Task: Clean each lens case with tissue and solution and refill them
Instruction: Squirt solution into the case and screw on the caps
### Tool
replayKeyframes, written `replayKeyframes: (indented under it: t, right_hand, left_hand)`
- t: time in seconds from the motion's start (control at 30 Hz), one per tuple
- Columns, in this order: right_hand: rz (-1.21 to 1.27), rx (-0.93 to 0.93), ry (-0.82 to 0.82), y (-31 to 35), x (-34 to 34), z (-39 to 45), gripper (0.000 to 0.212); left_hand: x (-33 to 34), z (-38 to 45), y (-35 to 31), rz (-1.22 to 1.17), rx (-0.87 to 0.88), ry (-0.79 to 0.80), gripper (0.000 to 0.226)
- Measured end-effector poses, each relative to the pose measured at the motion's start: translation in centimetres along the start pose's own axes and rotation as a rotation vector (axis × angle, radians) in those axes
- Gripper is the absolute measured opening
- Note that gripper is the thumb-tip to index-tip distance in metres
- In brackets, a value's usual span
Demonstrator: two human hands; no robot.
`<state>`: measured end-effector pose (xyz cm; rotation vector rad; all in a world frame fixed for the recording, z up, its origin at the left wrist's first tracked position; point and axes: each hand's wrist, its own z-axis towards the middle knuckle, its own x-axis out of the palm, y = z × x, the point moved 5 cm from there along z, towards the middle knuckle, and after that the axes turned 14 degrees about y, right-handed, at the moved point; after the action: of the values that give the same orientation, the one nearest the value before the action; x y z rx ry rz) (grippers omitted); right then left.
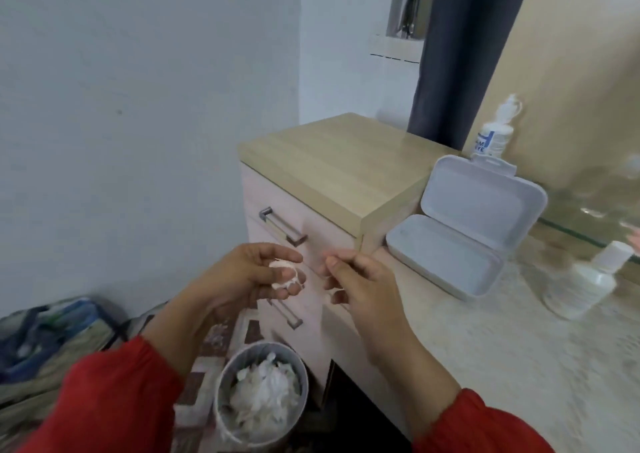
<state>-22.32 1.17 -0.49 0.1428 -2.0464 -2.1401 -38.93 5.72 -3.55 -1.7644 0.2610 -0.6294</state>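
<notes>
Just above the bin [260, 393], the left hand [249, 276] pinches a small white lens case [284, 275] between thumb and fingers. Beside it, the right hand [353, 279] curls round something small and pale, too blurred to name. Farther right, an open box [464, 231] and a bottle [585, 283] sit on the counter [519, 366].

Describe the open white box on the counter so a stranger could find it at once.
Start at the wooden drawer cabinet against the wall; the lower counter runs to its right. The open white box sits on that counter right beside the cabinet. Unlike the two bottles nearby, it is a flat, rounded rectangular case with its hinged lid standing up.
</notes>
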Motion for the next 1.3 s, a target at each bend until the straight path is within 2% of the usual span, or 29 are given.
replayKeyframes:
  t: [0.1, 0.2, 0.33, 0.43, 0.53, 0.63, 0.8, 0.97, 1.17, 1.3]
  right_hand:
    - [0.136, 0.161, 0.096, -3.3, 4.0, 1.9, 0.016]
    - [0.265, 0.373, 0.121, -7.7, 6.5, 3.2, 0.017]
    - [0.319, 0.661, 0.002, -13.7, 7.5, 3.6, 0.015]
    - [0.316, 0.768, -0.049, -16.2, 7.6, 3.6, 0.011]
    - [0.329, 0.798, -0.067, -17.2, 7.5, 3.7, 0.017]
    - [0.322, 0.805, -0.084, -17.5, 7.1, 4.0, 0.021]
    - [0.293, 0.803, -0.084, -17.4, 6.6, 4.0, 0.019]
    - [0.334, 0.774, -0.07, -16.1, 6.8, 3.8, 0.013]
    - [0.406, 0.725, -0.035, -12.7, 7.1, 3.1, 0.014]
    - [0.436, 0.628, 0.0, -10.7, 7.2, 2.9, 0.018]
  left_hand:
    - [-4.9, -0.7, 3.0, -0.002, -0.078, -0.186, 0.013]
    - [-7.8, -1.2, 7.1, 0.089, -0.22, -0.316, 0.011]
    - [-10.0, -0.7, 12.5, 0.291, -0.457, -0.383, 0.022]
    - [-10.7, -0.2, 14.5, 0.328, -0.497, -0.403, 0.027]
    - [-10.2, -0.1, 15.5, 0.213, -0.503, -0.379, 0.006]
    - [-9.9, 0.1, 16.0, 0.202, -0.556, -0.357, 0.024]
    - [-9.6, 0.6, 14.7, 0.271, -0.558, -0.361, 0.011]
    - [-8.9, 1.1, 12.2, 0.319, -0.484, -0.323, 0.028]
    - [-6.4, 1.1, 8.1, 0.429, -0.408, -0.247, 0.02]
    - [-4.5, 0.9, 4.7, 0.536, -0.355, -0.194, 0.017]
